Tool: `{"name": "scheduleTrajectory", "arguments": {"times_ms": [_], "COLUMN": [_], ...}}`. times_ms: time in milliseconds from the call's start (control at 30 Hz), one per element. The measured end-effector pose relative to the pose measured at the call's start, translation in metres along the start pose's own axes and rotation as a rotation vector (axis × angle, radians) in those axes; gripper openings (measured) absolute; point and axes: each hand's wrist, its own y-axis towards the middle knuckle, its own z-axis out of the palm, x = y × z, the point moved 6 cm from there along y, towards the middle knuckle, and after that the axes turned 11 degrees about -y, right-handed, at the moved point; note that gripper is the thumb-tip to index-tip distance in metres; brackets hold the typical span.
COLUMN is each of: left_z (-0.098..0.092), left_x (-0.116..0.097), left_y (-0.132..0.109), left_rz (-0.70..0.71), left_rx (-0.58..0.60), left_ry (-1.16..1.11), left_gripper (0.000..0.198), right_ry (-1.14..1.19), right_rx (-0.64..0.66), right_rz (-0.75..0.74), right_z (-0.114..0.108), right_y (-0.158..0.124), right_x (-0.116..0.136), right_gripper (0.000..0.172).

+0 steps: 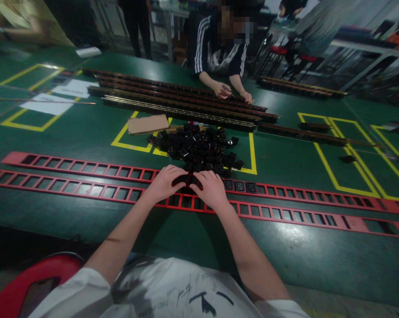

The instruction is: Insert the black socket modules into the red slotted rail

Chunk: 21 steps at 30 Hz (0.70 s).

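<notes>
My left hand (166, 183) has its fingers and thumb closed around a black square module (180, 179) over the far red slotted strip (13, 157). Right beside it, my right hand (213, 189) pinches another black square module (195, 180), partly hidden by the fingers. Several black modules with socket-like faces (239, 186) sit in the far strip's slots, just right of my right hand. Nearer my body lies a second red slotted strip (355, 222), roughly parallel to the first; my wrists cross above it. Beyond my fingertips rises a heap of loose black modules (199, 148).
Long dark rails (186, 99) lie across the green table (279, 163) behind the heap. A cardboard piece (148, 124) and white papers (49, 104) are to the left. Opposite me, a co-worker's hands (223, 90) work over the rails. A red stool (37, 282) stands at my lower left.
</notes>
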Motion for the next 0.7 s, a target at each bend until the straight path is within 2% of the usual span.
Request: {"name": "scheduleTrajectory", "arguments": {"times_ms": [700], "left_z": [-0.0007], "left_x": [0.0001], "left_y": [0.0008], "left_rz": [-0.035], "left_rx": [0.015], "left_ry": [-0.012], "left_gripper": [0.031], "right_ry": [0.067], "right_rx": [-0.002], "right_rz": [0.032], "right_z": [-0.0014], "right_y": [0.0007], "right_x": [-0.0008], "right_gripper": [0.043]}}
